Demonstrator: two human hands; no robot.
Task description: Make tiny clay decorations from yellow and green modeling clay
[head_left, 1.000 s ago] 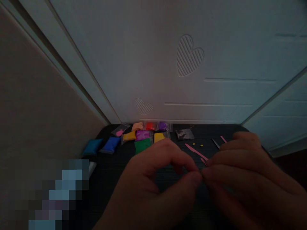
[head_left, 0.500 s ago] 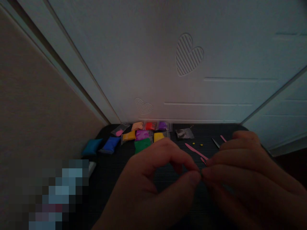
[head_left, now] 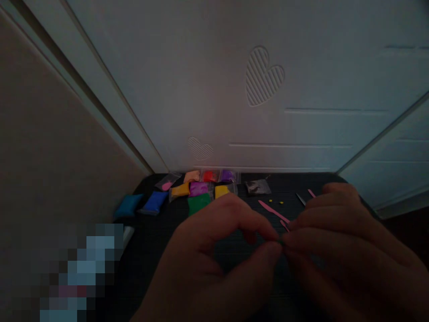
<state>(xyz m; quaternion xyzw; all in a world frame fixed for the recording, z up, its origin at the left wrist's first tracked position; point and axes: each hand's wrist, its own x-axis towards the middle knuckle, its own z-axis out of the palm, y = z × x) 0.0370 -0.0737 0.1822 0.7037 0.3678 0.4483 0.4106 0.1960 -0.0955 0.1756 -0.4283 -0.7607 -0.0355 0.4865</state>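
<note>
My left hand (head_left: 217, 264) is closed in a pinch, with thumb and forefinger tips meeting over the dark table. Right against it, the fingertips of my right hand (head_left: 348, 241) are pressed together. A tiny piece of green clay (head_left: 281, 242) shows between the two sets of fingertips, mostly covered by them. Just beyond my right fingers lie a pink modelling knife (head_left: 273, 211) and a smaller pink tool (head_left: 284, 225), both partly hidden. Two little yellow bits of clay (head_left: 271, 201) rest past the knife.
Several bags of coloured clay stand at the back left, among them a green bag (head_left: 198, 204), a blue bag (head_left: 154, 202) and a teal bag (head_left: 128, 205). A dark bag (head_left: 258, 187) lies at the back. A pointed metal blade (head_left: 300, 199) shows beside my right hand. A white panel (head_left: 208, 89) rises behind.
My fingertips have shifted slightly, and a little green now shows between them. My right hand has moved a touch to the left. The things on the table have not moved.
</note>
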